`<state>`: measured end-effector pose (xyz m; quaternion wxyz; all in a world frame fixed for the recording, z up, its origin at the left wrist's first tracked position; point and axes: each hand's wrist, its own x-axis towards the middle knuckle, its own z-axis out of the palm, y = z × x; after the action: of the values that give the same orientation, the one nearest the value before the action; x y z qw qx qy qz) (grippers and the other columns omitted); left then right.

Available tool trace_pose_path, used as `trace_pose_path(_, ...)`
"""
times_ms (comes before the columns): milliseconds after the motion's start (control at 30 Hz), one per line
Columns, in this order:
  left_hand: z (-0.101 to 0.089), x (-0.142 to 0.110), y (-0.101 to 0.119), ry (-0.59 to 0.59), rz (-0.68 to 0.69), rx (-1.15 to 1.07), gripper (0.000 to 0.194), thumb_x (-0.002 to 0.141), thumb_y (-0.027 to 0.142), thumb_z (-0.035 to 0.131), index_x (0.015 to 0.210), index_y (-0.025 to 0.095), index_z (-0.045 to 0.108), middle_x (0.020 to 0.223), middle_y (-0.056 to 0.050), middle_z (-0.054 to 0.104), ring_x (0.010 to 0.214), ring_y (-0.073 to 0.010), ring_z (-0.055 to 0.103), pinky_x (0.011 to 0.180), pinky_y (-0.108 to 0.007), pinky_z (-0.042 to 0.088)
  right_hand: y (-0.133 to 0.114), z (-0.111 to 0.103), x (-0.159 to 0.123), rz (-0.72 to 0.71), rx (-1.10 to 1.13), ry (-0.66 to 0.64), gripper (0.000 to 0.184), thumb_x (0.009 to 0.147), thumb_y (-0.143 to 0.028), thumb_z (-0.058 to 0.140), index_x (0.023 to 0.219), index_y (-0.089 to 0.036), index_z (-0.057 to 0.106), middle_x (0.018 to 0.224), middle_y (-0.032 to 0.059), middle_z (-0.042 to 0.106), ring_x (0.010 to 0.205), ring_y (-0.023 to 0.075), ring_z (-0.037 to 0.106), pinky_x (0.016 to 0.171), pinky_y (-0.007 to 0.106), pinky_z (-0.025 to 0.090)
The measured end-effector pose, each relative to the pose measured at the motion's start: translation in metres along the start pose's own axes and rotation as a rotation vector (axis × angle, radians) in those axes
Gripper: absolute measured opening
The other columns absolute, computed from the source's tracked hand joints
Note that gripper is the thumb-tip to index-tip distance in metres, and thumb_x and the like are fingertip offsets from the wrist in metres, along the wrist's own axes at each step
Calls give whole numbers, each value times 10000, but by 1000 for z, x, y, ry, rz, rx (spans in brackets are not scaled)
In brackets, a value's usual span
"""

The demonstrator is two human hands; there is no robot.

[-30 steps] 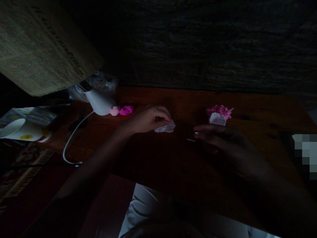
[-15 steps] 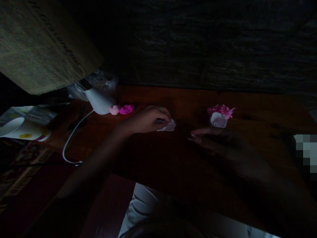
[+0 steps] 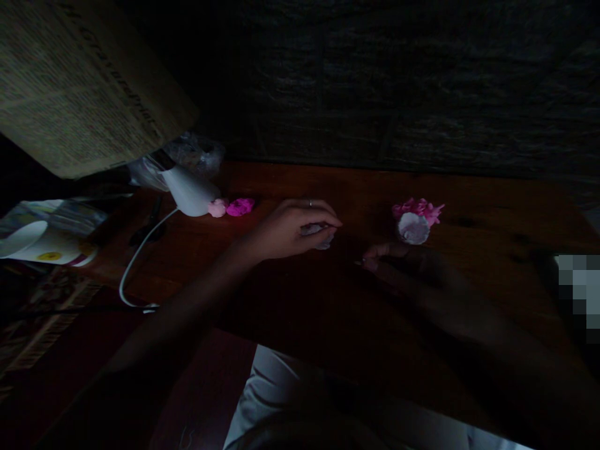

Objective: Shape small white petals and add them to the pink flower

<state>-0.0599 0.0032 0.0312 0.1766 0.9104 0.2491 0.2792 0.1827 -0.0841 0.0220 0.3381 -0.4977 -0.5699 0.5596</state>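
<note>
My left hand rests low over the table with its fingers curled and closed around a pale, crumpled, clay-like piece. Part of that piece shows between and below the thumb and fingers. To the right, in deep shadow, my right hand is closed in a pinch. A small light tip pokes out from the thumb and forefinger, too dark and small to name. Just beyond this hand stands a whitish, ragged-edged round piece, with a pink, frilly-petalled flower shape right behind it.
Left of my hands, a light pink lump and a magenta lump lie by a white lamp base with a white cord. A printed lampshade overhangs the upper left. A paper cup lies tipped at the table's left end.
My left hand has shifted slightly right, its fingers now reaching further over the pale piece. My right thumb and forefinger have drawn closer together.
</note>
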Motion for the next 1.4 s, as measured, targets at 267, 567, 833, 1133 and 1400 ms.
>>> trace_pose_path(267, 33, 2, 28, 44, 38, -306, 154, 899, 239, 710, 1035, 185, 756, 986, -89, 758, 886, -147, 716, 782, -243, 554, 2, -1, 2, -23, 1, -16, 392, 835, -567, 747, 989, -208, 784, 762, 31, 672, 646, 140, 548, 567, 243, 441)
trace_pose_path(567, 39, 2, 21, 80, 77, -368, 121, 892, 190, 716, 1003, 165, 758, 960, -82, 753, 862, -128, 702, 750, -230, 533, 0, 2, 1, 5, 114, 9, 308, 817, -497, 784, 930, -212, 814, 732, 7, 665, 583, 101, 480, 531, 248, 355)
trace_pose_path(833, 39, 1, 21, 98, 57, -307, 104, 896, 199, 707, 978, 172, 766, 912, -72, 758, 822, -126, 705, 729, -230, 537, 2, 2, 2, 20, 138, 13, 292, 814, -466, 792, 950, -209, 818, 699, -5, 625, 569, 89, 435, 517, 242, 326)
trace_pose_path(1133, 40, 1, 26, 83, 40, -305, 142, 893, 220, 718, 1017, 178, 774, 933, -78, 770, 816, -125, 713, 717, -213, 539, -4, 2, 0, 10, 24, 70, 325, 804, -524, 776, 882, -211, 813, 730, 20, 681, 617, 130, 526, 563, 263, 395)
trace_pose_path(1400, 43, -2, 25, 55, -66, -458, 171, 882, 223, 732, 1039, 172, 775, 981, -97, 777, 873, -153, 729, 759, -253, 569, -2, 1, 1, 25, 10, 101, 329, 762, -535, 806, 835, -214, 806, 726, 22, 694, 632, 146, 548, 589, 276, 417)
